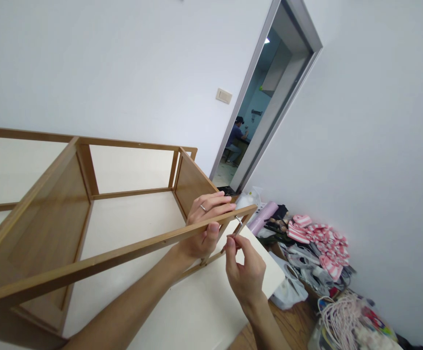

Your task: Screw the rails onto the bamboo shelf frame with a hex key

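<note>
A wooden shelf frame lies on its side on a white table. My left hand wraps around its near wooden rail, fingers over the top and thumb underneath, close to the rail's right end. My right hand pinches a small metal hex key between thumb and fingers. The key's tip is at the rail's end joint, just right of my left hand.
A pile of pink-and-white striped cloth, a purple roll, bags and cords lies on the floor at the right by the wall. An open doorway shows a seated person in another room.
</note>
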Demonstrator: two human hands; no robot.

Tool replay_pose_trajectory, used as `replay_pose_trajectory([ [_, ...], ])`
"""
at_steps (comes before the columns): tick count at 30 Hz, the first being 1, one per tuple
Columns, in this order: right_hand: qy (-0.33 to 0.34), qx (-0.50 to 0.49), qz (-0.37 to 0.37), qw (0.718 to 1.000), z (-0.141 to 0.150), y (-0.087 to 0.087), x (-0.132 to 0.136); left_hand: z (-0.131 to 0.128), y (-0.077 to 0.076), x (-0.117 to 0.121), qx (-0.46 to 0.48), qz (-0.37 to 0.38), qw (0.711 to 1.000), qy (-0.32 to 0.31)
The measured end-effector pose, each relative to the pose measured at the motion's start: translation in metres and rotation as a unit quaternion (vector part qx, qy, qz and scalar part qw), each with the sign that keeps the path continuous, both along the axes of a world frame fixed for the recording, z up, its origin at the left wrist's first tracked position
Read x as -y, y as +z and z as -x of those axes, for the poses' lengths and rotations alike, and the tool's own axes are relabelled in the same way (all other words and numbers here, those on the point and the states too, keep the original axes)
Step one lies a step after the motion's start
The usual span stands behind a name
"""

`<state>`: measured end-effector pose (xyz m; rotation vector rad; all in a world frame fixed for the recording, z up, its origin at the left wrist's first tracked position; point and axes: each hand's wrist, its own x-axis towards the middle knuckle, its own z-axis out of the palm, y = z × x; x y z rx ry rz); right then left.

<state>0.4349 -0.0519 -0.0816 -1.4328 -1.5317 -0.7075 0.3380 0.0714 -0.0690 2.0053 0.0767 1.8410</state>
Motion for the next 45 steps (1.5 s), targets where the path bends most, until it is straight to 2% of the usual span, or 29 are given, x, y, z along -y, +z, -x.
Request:
replay_pose_trajectory([
  [12,0.010,-0.017,0.010,1.000,0.008,-0.004,0.000,0.001,0.002,0.001,0.013,-0.001,1.000,-0.009],
  [19,0.030,0.043,0.009,0.999,-0.005,-0.002,-0.002,0.000,0.001,0.000,0.016,-0.007,1.000,-0.019],
  [25,0.082,0.147,-0.021,0.985,-0.037,0.010,-0.001,-0.001,0.000,-0.001,0.015,-0.001,1.000,-0.013],
  [29,0.109,0.214,0.010,0.971,-0.048,0.023,0.002,-0.002,-0.002,-0.001,0.024,-0.012,1.000,-0.015],
  [32,0.118,0.245,0.034,0.962,-0.048,0.034,0.004,-0.002,-0.002,-0.001,0.020,-0.007,1.000,-0.010],
  [36,0.124,0.279,0.019,0.952,-0.043,0.044,0.003,-0.002,-0.002,0.001,0.014,-0.003,1.000,-0.007],
  [45,0.138,0.289,-0.020,0.947,-0.035,0.047,-0.004,0.000,-0.003,-0.002,0.014,0.001,1.000,-0.026],
])
